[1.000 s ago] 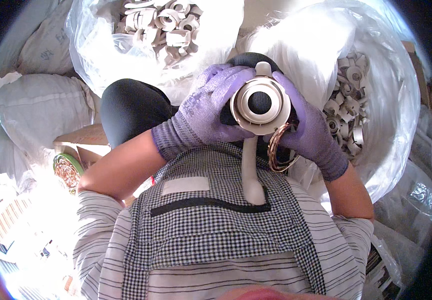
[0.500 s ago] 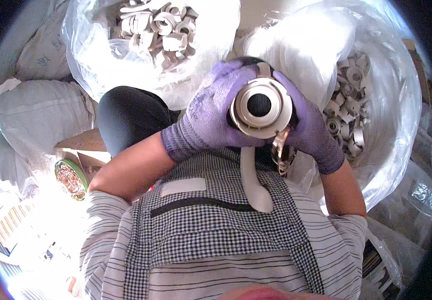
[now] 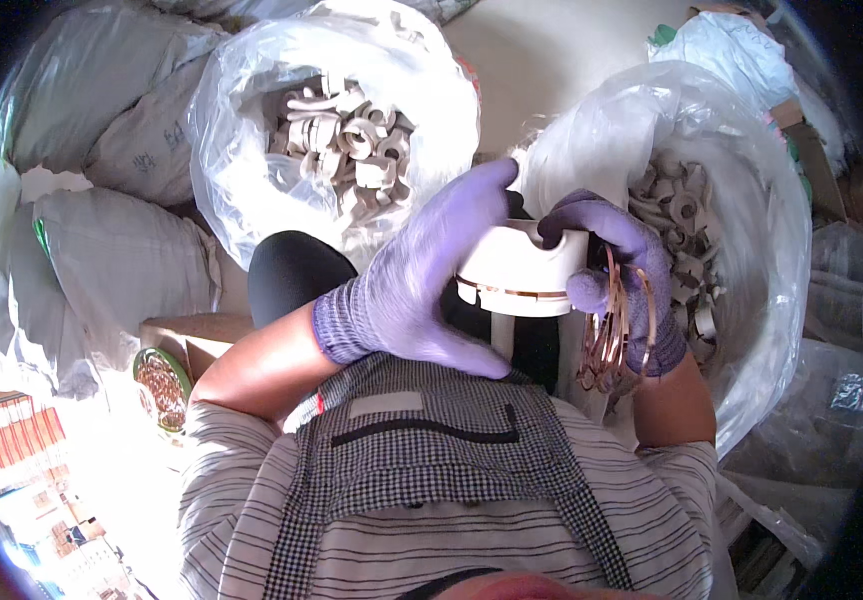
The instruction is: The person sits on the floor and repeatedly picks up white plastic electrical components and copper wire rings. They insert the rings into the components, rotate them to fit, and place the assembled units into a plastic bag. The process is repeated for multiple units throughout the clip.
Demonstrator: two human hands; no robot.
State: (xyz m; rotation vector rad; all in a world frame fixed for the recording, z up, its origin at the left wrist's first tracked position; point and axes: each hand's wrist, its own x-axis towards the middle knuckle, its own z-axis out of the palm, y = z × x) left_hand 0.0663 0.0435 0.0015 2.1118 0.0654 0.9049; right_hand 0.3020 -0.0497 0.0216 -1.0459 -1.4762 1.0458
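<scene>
My right hand, in a purple knit glove, grips a white plastic cup-shaped part by its right side. A thin copper-coloured band runs around the part's lower rim, and a notch shows in its upper edge. Several loose copper-coloured rings hang in a bunch from the fingers of that same hand. My left hand, gloved alike and slightly blurred, is spread open at the part's left side, thumb low and fingers high. Whether its palm touches the part I cannot tell.
Ahead to the left stands a clear plastic bag of white plastic parts; another such bag is at the right. White sacks lie at the left. A green-rimmed round container of copper-coloured rings sits beside a cardboard box.
The white part has turned from facing me to lying sideways. My left hand has let go and opened; my right hand keeps hold. The handle-like white piece below is no longer seen.
</scene>
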